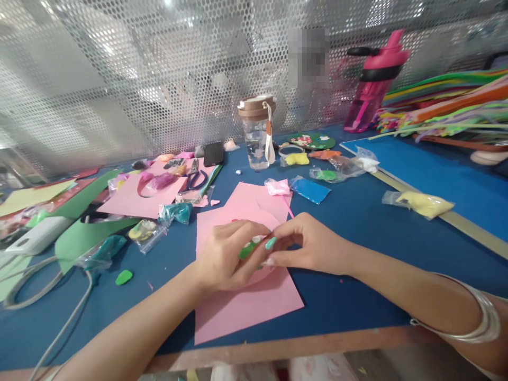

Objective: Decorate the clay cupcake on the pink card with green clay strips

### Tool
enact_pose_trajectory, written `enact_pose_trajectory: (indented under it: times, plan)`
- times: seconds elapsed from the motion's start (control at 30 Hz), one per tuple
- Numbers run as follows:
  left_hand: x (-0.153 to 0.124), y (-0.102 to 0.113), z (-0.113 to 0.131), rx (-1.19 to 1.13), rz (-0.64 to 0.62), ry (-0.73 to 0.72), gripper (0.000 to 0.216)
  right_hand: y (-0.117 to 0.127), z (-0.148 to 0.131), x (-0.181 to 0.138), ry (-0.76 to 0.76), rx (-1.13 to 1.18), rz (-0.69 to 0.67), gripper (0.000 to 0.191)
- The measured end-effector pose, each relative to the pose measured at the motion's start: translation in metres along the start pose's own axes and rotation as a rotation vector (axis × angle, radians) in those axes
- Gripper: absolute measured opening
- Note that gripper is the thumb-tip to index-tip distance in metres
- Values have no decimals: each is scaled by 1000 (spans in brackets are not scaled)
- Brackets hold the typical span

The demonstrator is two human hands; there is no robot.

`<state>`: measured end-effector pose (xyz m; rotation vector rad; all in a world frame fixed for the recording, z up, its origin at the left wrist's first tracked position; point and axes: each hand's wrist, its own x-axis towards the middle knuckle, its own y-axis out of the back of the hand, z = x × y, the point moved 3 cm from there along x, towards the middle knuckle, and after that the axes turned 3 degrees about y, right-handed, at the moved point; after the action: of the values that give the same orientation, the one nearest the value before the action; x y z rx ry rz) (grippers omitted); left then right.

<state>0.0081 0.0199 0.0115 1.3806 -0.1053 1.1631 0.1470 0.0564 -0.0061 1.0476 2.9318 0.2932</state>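
My left hand curls over a small bag of green clay, its fingers closed around it above the pink paper. Most of the bag is hidden under my fingers. From the right, my right hand meets it, with thumb and fingertips pinched at the bag's clear edge. The fingertips of both hands touch or nearly touch. Just beyond them lies a pink clay packet with a thin pink stick beside it. A blue packet rests to its right.
Left are cut pink paper, scissors, teal clay bags, a green clay piece and a white cable. A clear cup and pink bottle stand behind. Pipe cleaners and a yellow clay bag lie right.
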Motion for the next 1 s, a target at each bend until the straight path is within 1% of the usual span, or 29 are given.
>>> enact_pose_trajectory:
  times: [0.1,0.17,0.27,0.33,0.43,0.53,0.63,0.7,0.77,0.83,0.93,1.0]
  plan:
    - [1,0,-1,21,6,-17,12,0,1,0,15,48,13,18]
    - [0,-1,-3,26,7,-41,14,2,3,1,14,54,61,13]
    - [-1,-1,-7,32,28,-40,12,4,4,3,13,-23,145,6]
    - [-2,-1,-11,47,40,17,10,6,4,3,12,-80,178,6]
    - [-2,-1,-16,77,75,138,11,8,1,3,19,-81,196,8]
    - [-2,3,-20,85,140,219,12,10,0,3,10,-10,211,9]
    - [-2,9,-27,52,219,306,12,9,2,3,-22,74,197,9]
    - [-2,12,-31,39,266,337,13,8,4,4,-41,110,199,11]
    - [-1,13,-32,31,271,310,13,8,6,4,-50,113,216,15]
    - [-1,10,-31,-2,222,250,12,8,6,4,-34,104,215,21]
    - [-2,3,-26,-41,132,163,12,6,5,5,10,76,158,29]
    - [-3,0,-23,-32,86,110,12,5,5,6,21,49,120,31]
